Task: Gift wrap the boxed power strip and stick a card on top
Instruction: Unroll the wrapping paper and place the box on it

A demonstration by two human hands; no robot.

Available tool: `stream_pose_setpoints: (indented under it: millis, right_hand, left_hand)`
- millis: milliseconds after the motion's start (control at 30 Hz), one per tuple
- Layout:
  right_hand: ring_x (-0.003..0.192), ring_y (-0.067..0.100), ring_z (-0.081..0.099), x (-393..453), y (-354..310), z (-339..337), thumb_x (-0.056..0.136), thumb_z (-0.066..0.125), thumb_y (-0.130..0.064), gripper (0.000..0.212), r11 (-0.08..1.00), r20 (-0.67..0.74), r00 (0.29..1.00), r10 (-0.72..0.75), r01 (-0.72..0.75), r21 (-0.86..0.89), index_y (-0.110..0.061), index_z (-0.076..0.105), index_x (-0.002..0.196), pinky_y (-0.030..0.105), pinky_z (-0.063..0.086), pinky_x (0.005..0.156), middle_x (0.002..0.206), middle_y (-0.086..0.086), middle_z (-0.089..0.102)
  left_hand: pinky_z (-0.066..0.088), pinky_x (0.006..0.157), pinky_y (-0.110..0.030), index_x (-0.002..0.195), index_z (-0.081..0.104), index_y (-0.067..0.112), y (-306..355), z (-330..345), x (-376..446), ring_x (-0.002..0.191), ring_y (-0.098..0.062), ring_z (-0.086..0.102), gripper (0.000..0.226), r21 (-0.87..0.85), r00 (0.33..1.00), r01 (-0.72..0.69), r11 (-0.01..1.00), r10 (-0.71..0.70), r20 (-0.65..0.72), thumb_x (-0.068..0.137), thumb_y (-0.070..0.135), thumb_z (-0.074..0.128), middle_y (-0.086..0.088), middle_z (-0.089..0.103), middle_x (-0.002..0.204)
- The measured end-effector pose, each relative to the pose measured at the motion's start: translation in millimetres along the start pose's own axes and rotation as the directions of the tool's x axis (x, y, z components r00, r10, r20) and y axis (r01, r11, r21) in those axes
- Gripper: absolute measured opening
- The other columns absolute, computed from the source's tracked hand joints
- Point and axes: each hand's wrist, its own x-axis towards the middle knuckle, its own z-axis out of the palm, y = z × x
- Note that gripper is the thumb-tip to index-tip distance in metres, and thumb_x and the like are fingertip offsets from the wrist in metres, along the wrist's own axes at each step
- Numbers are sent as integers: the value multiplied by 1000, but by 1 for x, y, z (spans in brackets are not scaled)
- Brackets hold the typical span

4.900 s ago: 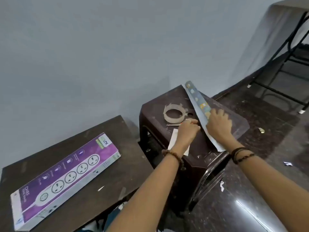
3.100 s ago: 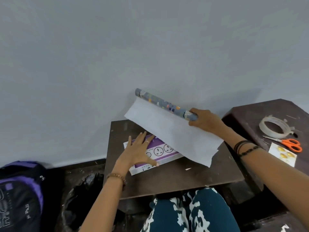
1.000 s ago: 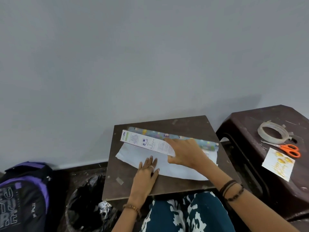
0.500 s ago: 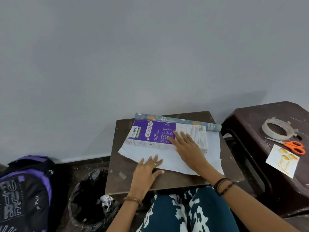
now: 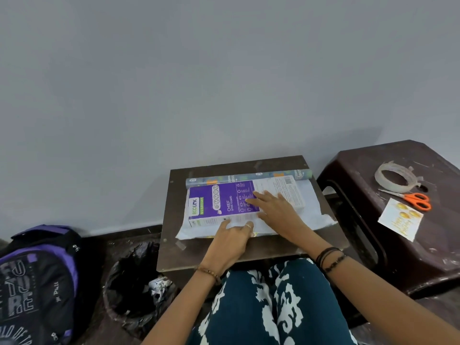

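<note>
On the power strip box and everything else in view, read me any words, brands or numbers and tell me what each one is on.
"ECOLINK" and "GUARDIAN": power strip box, left end.
"CHIEF SPIKE GUARD": same box, purple panel.
Small print and barcode on the box's white end: too small to read.
"FUTURE", partly cut off: backpack.
Gold script on the card: too blurred to be sure.
Print on the wrapping paper roll: unreadable.

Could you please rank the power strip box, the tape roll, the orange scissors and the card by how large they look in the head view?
1. power strip box
2. card
3. tape roll and orange scissors: too alike to rank.
</note>
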Motion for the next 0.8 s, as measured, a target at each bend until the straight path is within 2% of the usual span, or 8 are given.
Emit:
stream_pose_setpoints:
  millis: [100,200,333,433,567,667,733,800]
  right_hand:
    - [144,26,18,3,-2,0,99,44,-22,52,999,13,999,30,-29,-39,-27,24,146,48,20,114,157,1,18]
    - [142,26,23,16,1,-5,99,42,-20,49,998,-5,998,61,-62,-19,-27,28,145,50,21,113,155,2,22]
    - [138,24,27,38,14,-12,98,41,-12,47,995,-9,995,97,-97,-3,-25,32,142,52,24,111,153,3,25]
    - [141,26,22,49,21,-13,98,39,-8,49,995,-20,995,100,-100,-8,-23,29,144,54,21,112,155,4,20]
    - [146,26,3,46,23,-9,99,41,-13,61,997,39,996,80,-80,1,-26,9,150,52,8,115,159,6,0]
    - [147,22,-2,16,14,-4,97,47,-22,67,989,-94,993,66,-53,141,-23,5,150,46,2,117,159,5,-3]
    - [146,17,7,-8,6,-5,97,47,-26,61,968,-166,986,32,11,250,-18,16,149,44,6,120,158,3,11]
    - [145,15,14,-28,-1,-10,96,47,-36,60,934,-74,997,30,-2,357,-17,22,148,40,10,120,156,0,19]
  left_hand:
    - [36,95,-32,124,43,11,3,-13,4,108,-29,56,29,-94,998,55,994,-54,19,102,24,30,-12,63,114]
    - [39,77,-35,117,46,9,7,-31,5,97,-35,55,28,-155,999,44,987,-39,35,101,27,32,-18,62,107]
    - [38,71,-38,110,46,8,8,-41,6,90,-37,53,26,-202,996,39,979,-21,89,101,28,33,-22,61,95]
    - [36,69,-37,108,47,8,6,-44,5,90,-36,53,26,-217,991,40,975,-10,136,101,28,33,-22,61,94]
    - [38,73,-34,107,49,12,-2,-44,2,91,-31,56,25,-353,970,103,930,-16,243,100,32,35,-17,63,96]
    - [39,79,-30,108,55,18,-6,-50,-1,91,-21,58,33,-491,944,192,850,-23,330,99,42,33,-8,65,101]
    - [42,81,-30,109,57,21,-11,-55,3,86,-17,59,36,-574,954,276,771,-146,263,99,44,31,-6,65,103]
    - [48,81,-32,112,56,18,-17,-54,13,81,-15,61,33,-672,943,290,681,-322,81,100,38,33,-8,65,104]
